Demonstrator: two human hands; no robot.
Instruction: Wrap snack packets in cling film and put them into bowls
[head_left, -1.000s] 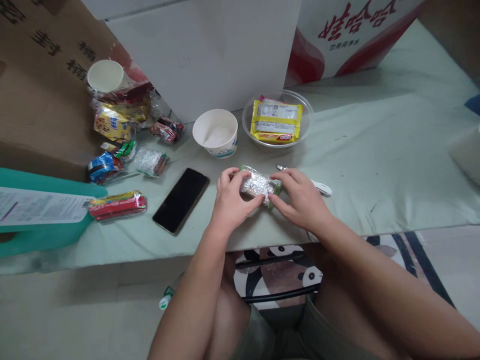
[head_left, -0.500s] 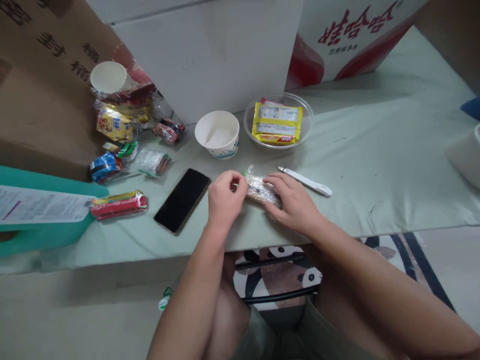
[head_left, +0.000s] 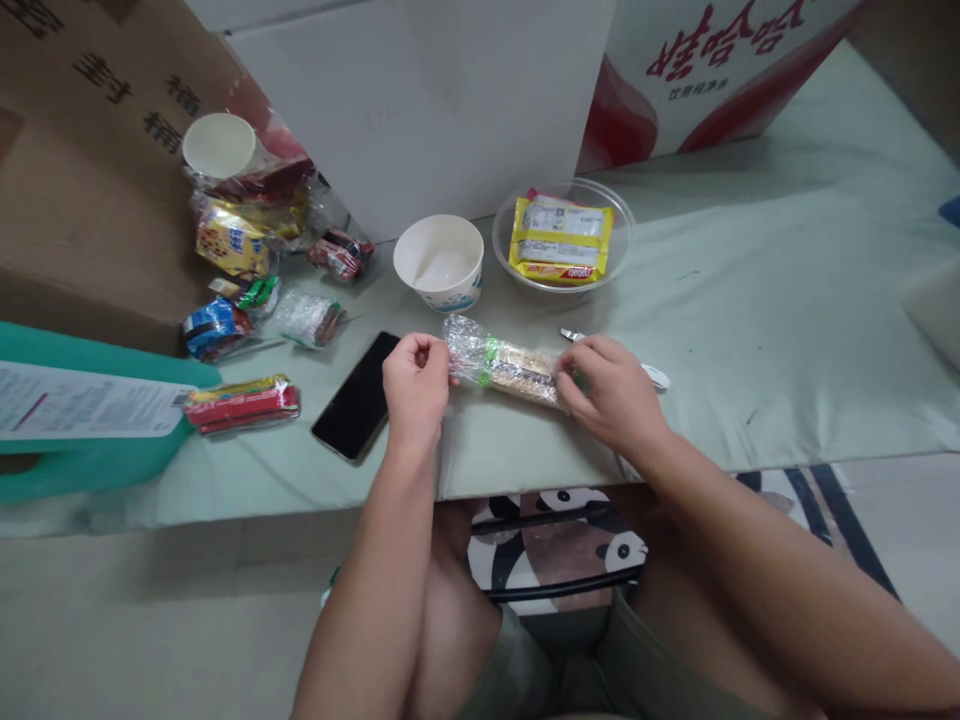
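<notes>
A snack pack (head_left: 525, 374) in clear plastic wrap, tan with green edging and a dark stripe, lies lengthwise between my hands at the table's front. My left hand (head_left: 417, 385) pinches the loose wrap (head_left: 466, 350) at its left end, drawn out sideways. The fingers of my right hand (head_left: 609, 390) close on the pack's right end. Behind that hand, partly covered, lies a slim white tool with a metal tip (head_left: 573, 335). A black phone (head_left: 352, 405) rests left of my left hand, which overlaps its corner.
Behind the pack stand a white paper bowl (head_left: 452, 290) and a clear plastic bowl (head_left: 626, 240) holding yellow snack packets (head_left: 562, 240). Several wrapped bundles (head_left: 304, 318) and a red-and-yellow bundle (head_left: 244, 405) lie left, near a teal container (head_left: 112, 470). Cartons (head_left: 450, 110) line the back.
My left hand has moved left, stretching the wrap out from the pack's end. My right hand has shifted right to the other end, uncovering more of the pack and covering part of the white tool.
</notes>
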